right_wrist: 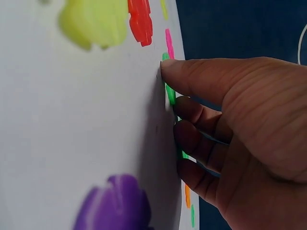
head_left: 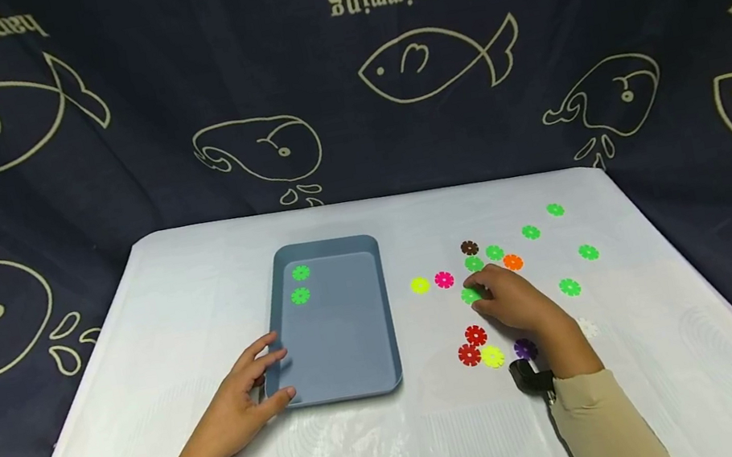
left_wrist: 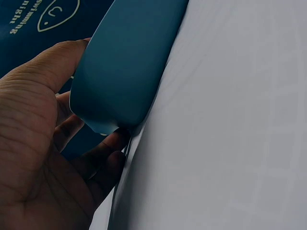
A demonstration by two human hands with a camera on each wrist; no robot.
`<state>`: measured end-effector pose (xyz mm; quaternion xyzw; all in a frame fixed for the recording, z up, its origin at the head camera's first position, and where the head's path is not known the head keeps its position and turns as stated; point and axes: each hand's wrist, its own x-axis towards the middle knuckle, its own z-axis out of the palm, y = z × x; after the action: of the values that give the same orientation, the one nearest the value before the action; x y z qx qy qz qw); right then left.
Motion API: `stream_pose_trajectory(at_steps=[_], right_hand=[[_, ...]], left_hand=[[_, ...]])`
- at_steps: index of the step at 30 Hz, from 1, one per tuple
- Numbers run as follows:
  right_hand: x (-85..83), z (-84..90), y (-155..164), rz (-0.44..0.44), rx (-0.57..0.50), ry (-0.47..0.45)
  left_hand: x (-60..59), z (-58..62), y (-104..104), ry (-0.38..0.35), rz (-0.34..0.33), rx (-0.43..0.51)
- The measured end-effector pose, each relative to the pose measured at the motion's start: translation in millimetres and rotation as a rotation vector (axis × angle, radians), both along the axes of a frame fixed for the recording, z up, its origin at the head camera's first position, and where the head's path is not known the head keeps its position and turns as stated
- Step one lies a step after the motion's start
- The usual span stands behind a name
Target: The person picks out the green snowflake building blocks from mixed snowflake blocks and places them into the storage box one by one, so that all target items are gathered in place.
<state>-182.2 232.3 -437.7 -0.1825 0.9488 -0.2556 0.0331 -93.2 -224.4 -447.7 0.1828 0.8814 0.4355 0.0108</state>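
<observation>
A blue-grey tray [head_left: 337, 340] lies on the table, with two green snowflake-shaped discs [head_left: 301, 284] near its far left corner. My left hand [head_left: 242, 401] rests at the tray's near left corner, fingers spread and fingertips over the rim; the left wrist view shows its thumb against the tray's outer wall [left_wrist: 124, 67]. To the right of the tray, my right hand [head_left: 514, 300] pinches a green disc [head_left: 469, 295] at the table surface. The right wrist view shows the thumb and index finger at opposite edges of this green disc [right_wrist: 170, 93].
Around my right hand lie more discs: brown [head_left: 469, 248], orange [head_left: 513, 262], pink [head_left: 444, 280], yellow [head_left: 420, 285], red [head_left: 469, 355], purple [head_left: 525, 349], white [head_left: 587, 327] and several green ones [head_left: 570, 287]. A dark fish-print cloth [head_left: 338, 152] hangs behind the table.
</observation>
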Motion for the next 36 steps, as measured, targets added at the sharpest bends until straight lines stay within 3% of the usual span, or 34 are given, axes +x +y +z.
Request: stream_pose_trajectory(at_steps=[36], right_hand=[[-1.4, -1.0, -1.3, -0.079, -0.062, -0.007]], left_hand=[[0.1, 1.2, -0.2, 0.006, 0.0, -0.012]])
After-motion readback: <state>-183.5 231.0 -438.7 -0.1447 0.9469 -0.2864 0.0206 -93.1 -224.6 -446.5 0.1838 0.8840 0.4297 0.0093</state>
